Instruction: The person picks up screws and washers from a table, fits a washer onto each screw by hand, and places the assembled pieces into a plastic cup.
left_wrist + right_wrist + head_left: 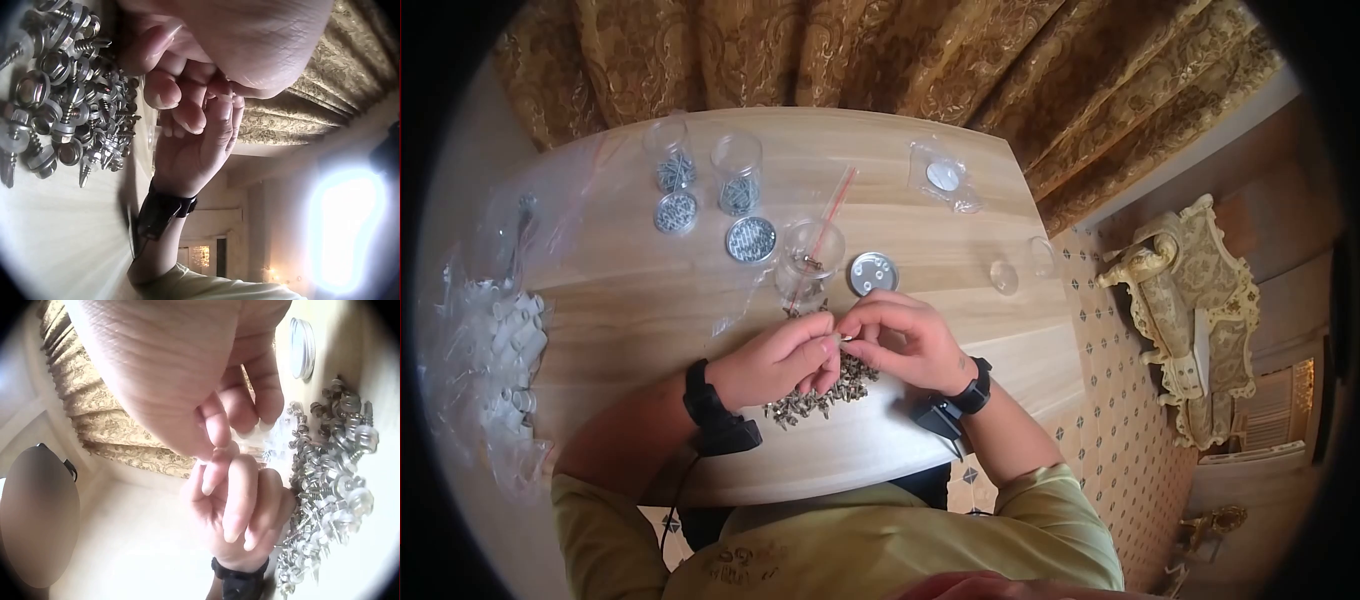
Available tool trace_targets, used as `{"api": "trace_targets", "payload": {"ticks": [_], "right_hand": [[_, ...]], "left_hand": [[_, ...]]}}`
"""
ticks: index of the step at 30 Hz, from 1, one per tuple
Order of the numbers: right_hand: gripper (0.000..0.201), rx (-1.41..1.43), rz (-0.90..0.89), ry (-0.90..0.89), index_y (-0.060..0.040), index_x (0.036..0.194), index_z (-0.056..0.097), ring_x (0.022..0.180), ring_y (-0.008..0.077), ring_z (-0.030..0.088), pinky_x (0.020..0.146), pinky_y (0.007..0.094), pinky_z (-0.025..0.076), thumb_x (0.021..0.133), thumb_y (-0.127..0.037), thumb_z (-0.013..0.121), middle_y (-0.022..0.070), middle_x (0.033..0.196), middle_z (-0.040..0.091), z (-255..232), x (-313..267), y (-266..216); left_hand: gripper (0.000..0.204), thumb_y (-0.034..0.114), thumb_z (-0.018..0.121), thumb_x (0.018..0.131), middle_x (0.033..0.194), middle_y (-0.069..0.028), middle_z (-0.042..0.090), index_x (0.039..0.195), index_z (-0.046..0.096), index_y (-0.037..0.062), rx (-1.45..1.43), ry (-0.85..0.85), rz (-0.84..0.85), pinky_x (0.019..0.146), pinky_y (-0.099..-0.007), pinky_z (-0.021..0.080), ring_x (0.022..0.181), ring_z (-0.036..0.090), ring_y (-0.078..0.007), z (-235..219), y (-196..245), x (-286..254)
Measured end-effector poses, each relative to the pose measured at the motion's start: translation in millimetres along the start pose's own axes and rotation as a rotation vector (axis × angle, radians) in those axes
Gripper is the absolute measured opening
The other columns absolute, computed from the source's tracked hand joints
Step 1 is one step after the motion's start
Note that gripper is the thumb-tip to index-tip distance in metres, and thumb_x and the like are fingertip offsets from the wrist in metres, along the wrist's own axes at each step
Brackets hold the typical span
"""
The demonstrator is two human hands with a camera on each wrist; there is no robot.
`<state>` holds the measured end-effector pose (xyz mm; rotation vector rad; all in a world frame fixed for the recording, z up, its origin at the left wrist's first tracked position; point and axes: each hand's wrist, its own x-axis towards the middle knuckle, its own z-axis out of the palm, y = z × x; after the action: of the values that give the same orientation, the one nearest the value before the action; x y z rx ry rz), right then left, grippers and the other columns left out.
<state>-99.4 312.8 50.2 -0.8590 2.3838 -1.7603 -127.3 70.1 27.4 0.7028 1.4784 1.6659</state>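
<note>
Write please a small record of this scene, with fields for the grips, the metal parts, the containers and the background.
left grip: pinches a small piece, mostly hidden
right grip: fingertips at the same piece
near the grips: heap of screws, many with washers
jars: two clear jars with screws; third jar with few pieces
side: plastic bag with white pieces
surface: wood-look table
background: patterned curtain

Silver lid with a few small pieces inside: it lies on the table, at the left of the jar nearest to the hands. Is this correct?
The side is wrong: in the head view, the lid lies right of that jar, on the table, small pieces inside.
</note>
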Motion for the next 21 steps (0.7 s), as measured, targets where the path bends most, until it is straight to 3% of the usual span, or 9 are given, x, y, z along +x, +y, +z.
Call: {"api": "trace_targets", "payload": {"ticks": [21], "right_hand": [[0.020,-0.026,-0.019,-0.047,0.0006,0.105,0.070,0.075,0.0123,0.062,0.071,0.0259,0.049,0.086,0.003,0.077,0.0055,0.094,0.063,0.9,-2.1,0.5]], "left_hand": [[0.023,0.020,0.039,0.112,0.081,-0.0055,0.064,0.099,0.048,0.0041,0.028,-0.035,0.016,0.063,-0.0251,0.046,0.067,0.053,-0.0089,0.7,-3.7,1.4]]}}
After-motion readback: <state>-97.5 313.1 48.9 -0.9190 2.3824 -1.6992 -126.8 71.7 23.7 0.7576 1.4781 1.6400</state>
